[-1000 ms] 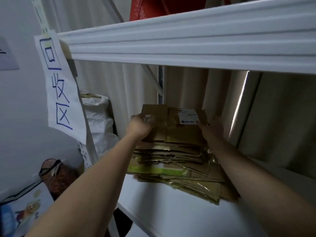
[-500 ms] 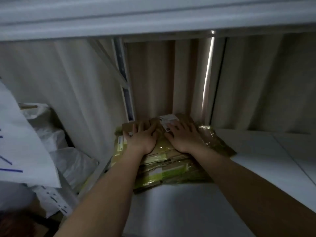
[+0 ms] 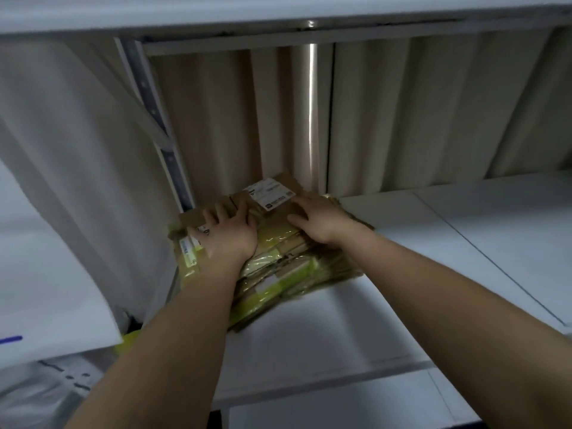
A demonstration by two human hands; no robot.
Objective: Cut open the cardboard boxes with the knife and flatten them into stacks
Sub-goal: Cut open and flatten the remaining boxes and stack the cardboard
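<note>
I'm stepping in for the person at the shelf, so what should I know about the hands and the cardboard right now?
Left hand: flat, fingers spread, pressing the top of the flattened cardboard stack.
Right hand: flat on the same stack, beside the shipping label.
Stack sits at the back left of the white shelf.
Done: these boxes lie flat and piled.
Left: no knife or uncut box is in view; find them.

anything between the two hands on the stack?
Head view: only the top flattened box of the cardboard stack shows between the left hand and right hand; nothing else.
</note>
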